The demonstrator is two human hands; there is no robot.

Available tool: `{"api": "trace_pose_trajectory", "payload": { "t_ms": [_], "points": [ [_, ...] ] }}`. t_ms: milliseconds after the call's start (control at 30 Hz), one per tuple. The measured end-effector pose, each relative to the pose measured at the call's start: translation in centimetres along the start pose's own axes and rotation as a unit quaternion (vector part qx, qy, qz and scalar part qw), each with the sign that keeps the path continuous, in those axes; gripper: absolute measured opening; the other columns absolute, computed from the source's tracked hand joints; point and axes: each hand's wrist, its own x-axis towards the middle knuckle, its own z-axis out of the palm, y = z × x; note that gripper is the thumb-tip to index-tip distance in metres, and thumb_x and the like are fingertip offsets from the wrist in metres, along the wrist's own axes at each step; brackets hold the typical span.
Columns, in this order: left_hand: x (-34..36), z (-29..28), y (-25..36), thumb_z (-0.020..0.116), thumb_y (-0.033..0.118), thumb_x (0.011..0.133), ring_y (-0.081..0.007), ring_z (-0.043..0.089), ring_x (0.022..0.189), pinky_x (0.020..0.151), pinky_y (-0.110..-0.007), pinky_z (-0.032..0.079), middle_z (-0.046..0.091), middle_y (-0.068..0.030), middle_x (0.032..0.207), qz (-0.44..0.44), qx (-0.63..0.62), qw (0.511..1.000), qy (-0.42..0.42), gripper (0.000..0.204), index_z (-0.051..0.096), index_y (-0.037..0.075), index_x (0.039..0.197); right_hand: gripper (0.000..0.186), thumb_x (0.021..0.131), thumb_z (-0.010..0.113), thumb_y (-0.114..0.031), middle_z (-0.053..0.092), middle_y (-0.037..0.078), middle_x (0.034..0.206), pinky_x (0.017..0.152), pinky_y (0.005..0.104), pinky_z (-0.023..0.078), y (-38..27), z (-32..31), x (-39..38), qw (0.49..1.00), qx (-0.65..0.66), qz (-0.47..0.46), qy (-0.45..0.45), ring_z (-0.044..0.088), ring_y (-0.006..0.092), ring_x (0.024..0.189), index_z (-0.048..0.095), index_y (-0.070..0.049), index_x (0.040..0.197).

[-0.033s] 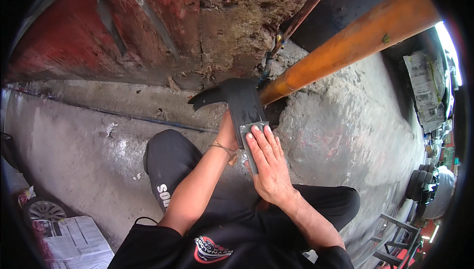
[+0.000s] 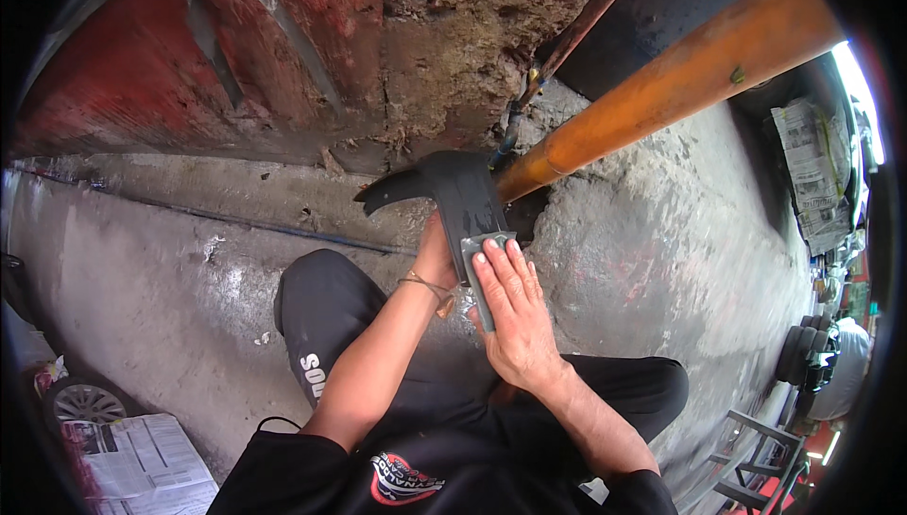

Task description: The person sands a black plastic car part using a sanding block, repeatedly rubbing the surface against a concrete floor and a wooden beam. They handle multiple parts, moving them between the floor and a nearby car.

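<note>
A black, curved trim piece (image 2: 465,196) with a hooked, pointed end is held up in front of me, its surface damp in places. My left hand (image 2: 435,258) grips its lower edge from the left and behind, the fingers mostly hidden by the piece. My right hand (image 2: 518,312) lies over a folded grey sheet (image 2: 480,274) that looks like sandpaper. Its fingers are close together and press the sheet flat against the lower part of the trim piece. A cord bracelet hangs at my left wrist.
An orange pipe (image 2: 652,90) slants from the ground just beyond the piece to the upper right. Ahead stands a stained red wall (image 2: 293,52). Newspaper (image 2: 142,466) and a wheel cover (image 2: 87,402) lie at lower left. A metal ladder (image 2: 756,463) is at lower right.
The trim piece has shifted very slightly, its hooked tip a little to the left. Both hands keep the same hold.
</note>
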Motion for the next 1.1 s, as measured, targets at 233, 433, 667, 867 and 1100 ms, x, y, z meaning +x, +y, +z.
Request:
{"api": "trace_pose_trajectory", "payload": {
  "t_ms": [233,433,667,867,1100],
  "points": [
    [-2.4,1.7,-1.0,0.056,0.026,0.111,-0.0134,0.075,0.096,0.080,-0.031,0.062,0.077,-0.0040,0.116,0.014,0.147,0.988,0.036,0.029,0.071,0.007,0.125,0.066,0.104,0.061,-0.021,0.033,0.027,0.167,0.131,0.0500,0.024,3.0,-1.1,5.8,0.997,0.051,-0.001,0.055,0.026,0.0477,0.158,0.038,0.007,0.158],
    [-1.8,-0.4,0.5,0.057,0.024,0.109,-0.0125,0.072,0.083,0.069,-0.030,0.058,0.077,-0.0049,0.102,0.011,0.121,0.992,0.046,0.024,0.075,0.008,0.109,0.068,0.105,0.061,-0.023,0.027,0.024,0.172,0.130,0.0502,0.025,1.1,0.9,3.1,0.999,0.049,0.015,0.014,0.023,0.0434,0.161,0.035,0.001,0.163],
    [-1.9,-3.1,-1.9,0.057,0.029,0.112,-0.0096,0.063,0.080,0.069,-0.032,0.052,0.072,0.0000,0.091,0.086,0.493,0.860,-0.095,0.034,0.073,0.003,0.097,0.046,0.108,0.065,-0.038,0.072,0.001,0.097,0.087,0.0297,0.051,5.2,-3.9,6.4,0.873,0.420,0.248,0.027,0.060,0.0081,0.093,0.069,0.002,0.131],
    [-1.7,1.6,1.7,0.044,0.055,0.113,-0.0109,0.065,0.102,0.096,-0.033,0.051,0.072,-0.0037,0.105,0.125,0.249,0.960,0.021,0.056,0.073,0.006,0.111,0.043,0.108,0.067,-0.035,0.072,0.004,0.089,0.079,0.0291,0.052,4.3,0.8,4.7,0.885,0.341,0.286,0.139,0.061,0.0088,0.085,0.071,0.003,0.128],
    [0.3,-1.2,1.6,0.065,0.019,0.103,-0.0233,0.073,0.092,0.079,-0.040,0.061,0.069,-0.0081,0.095,0.045,0.079,0.995,-0.036,0.012,0.063,0.007,0.105,0.052,0.104,0.072,-0.029,0.077,0.013,0.112,0.092,0.0321,0.054,0.7,3.9,3.3,0.903,0.337,0.247,0.101,0.070,0.0151,0.100,0.058,0.000,0.146]
  ]
}}
